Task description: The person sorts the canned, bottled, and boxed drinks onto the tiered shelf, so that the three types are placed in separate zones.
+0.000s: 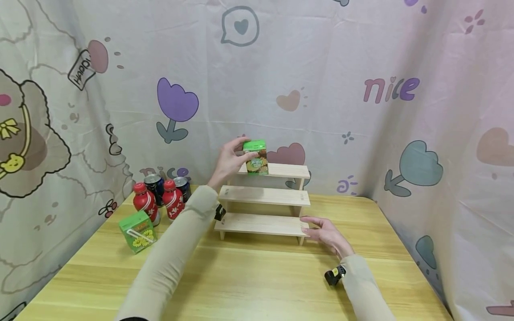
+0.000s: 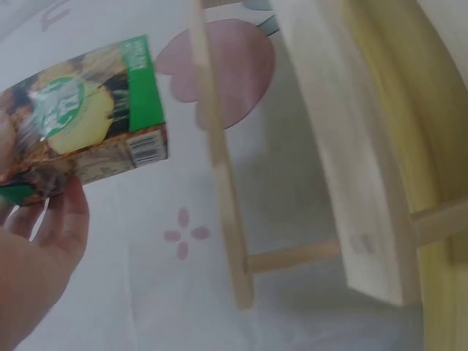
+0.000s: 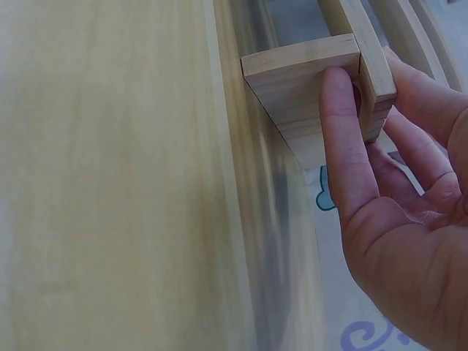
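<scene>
A green drink carton point(image 1: 256, 161) with a food picture on its side is held upright in my left hand point(image 1: 232, 161), thumb on the front. In the left wrist view the carton point(image 2: 88, 110) appears apart from the top board of a three-step wooden display stand point(image 1: 265, 196). My right hand point(image 1: 326, 232) grips the right end of the stand's lowest board. The right wrist view shows fingers point(image 3: 347, 139) on both sides of that board, one against the end support point(image 3: 292, 80).
On the table's left stand two red bottles point(image 1: 145, 203), two dark cans point(image 1: 155, 186) behind them, and another green carton point(image 1: 138, 232) with a straw on its side. A printed curtain point(image 1: 257, 80) hangs behind the wooden table point(image 1: 249, 281).
</scene>
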{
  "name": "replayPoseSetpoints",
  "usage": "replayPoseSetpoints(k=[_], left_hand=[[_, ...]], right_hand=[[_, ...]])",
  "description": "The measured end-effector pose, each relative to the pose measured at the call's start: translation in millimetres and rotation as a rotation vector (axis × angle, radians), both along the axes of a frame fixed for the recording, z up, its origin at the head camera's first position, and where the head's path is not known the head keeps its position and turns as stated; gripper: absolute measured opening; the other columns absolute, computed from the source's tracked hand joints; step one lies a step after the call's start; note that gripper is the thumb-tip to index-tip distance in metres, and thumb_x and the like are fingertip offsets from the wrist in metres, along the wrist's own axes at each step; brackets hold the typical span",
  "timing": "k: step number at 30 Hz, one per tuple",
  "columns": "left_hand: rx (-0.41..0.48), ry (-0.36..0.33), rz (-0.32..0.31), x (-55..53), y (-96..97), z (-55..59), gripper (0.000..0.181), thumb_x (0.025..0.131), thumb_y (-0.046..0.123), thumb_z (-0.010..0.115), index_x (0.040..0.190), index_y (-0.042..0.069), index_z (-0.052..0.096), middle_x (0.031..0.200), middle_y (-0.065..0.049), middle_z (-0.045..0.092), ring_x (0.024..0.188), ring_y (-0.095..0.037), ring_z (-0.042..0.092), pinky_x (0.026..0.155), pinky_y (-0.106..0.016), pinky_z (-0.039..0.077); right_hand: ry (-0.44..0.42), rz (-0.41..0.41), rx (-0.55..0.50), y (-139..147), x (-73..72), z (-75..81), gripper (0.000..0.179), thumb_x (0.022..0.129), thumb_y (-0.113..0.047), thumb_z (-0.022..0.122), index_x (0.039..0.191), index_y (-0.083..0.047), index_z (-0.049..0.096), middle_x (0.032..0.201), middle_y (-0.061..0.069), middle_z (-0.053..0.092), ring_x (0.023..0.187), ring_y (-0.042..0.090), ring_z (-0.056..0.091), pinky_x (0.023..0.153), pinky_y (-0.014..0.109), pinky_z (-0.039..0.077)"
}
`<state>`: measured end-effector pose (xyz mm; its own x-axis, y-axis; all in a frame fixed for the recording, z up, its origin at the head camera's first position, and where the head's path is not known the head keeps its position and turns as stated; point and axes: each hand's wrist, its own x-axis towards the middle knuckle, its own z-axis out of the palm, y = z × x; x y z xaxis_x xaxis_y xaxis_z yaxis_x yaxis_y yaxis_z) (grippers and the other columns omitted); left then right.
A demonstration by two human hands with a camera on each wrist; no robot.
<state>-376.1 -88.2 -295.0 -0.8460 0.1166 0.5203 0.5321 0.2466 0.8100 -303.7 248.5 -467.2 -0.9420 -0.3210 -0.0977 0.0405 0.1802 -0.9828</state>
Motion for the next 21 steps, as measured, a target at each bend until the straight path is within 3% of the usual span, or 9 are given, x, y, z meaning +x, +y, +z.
replayPoseSetpoints(k=[8,13,21], left_hand=[[-0.041,0.089,0.056,-12.0,16.2,-10.0,0.052,0.084,0.021,0.078,0.131,0.008,0.06,0.117,-0.014,0.07,0.094,-0.026,0.071,0.079,-0.038,0.059],[-0.07,0.073,0.028,-17.4,23.3,-9.2,0.05,0.086,0.022,0.077,0.132,0.011,0.06,0.118,-0.013,0.069,0.096,-0.026,0.07,0.08,-0.036,0.059],[-0.058,0.033,0.048,-28.6,29.2,-10.0,0.051,0.086,0.02,0.076,0.133,0.012,0.059,0.118,-0.014,0.068,0.097,-0.026,0.069,0.081,-0.035,0.059]], right_hand=[[0.004,0.009,0.029,2.0,1.3,-1.3,0.057,0.09,-0.01,0.069,0.141,0.003,0.047,0.155,0.027,0.028,0.108,0.021,0.064,0.095,0.037,0.054],[-0.002,-0.014,0.031,2.8,2.0,-0.6,0.057,0.089,-0.011,0.07,0.14,0.001,0.049,0.153,0.027,0.032,0.094,0.012,0.065,0.092,0.036,0.055],[-0.015,-0.006,0.001,1.3,-0.7,-1.0,0.057,0.09,-0.007,0.069,0.141,0.003,0.047,0.154,0.027,0.03,0.103,0.019,0.066,0.095,0.036,0.054]])
